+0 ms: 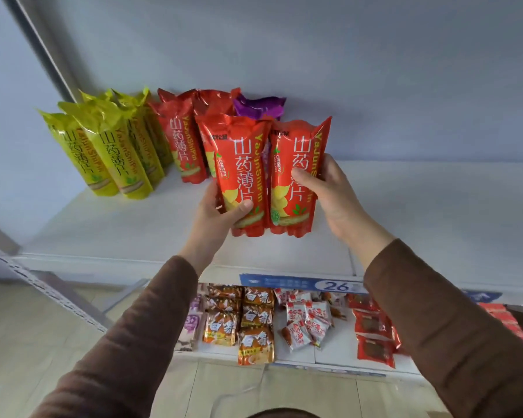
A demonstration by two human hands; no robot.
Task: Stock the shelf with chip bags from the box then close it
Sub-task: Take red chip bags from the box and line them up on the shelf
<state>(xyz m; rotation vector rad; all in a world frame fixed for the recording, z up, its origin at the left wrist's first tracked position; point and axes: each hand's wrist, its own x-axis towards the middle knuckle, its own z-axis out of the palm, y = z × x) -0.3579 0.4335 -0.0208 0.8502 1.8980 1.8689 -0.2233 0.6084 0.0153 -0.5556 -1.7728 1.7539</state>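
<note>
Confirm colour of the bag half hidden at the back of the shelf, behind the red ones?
Purple: the crinkled foil bag behind the red chip bags, clearest in the head view.

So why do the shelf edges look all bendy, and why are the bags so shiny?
Head view: the wide-angle lens curves the white shelf at the edges. Light glints off the foil tops of the green bags and the red bags behind. The two red bags in the hands look sharp; the lower-shelf snack packets are a little soft.

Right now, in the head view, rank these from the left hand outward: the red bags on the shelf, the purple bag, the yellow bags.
1. Red bags, just up-left of the left hand.
2. Purple bag, behind, at the wall.
3. Yellow bags, far left.

Red and purple are close to call.
</note>
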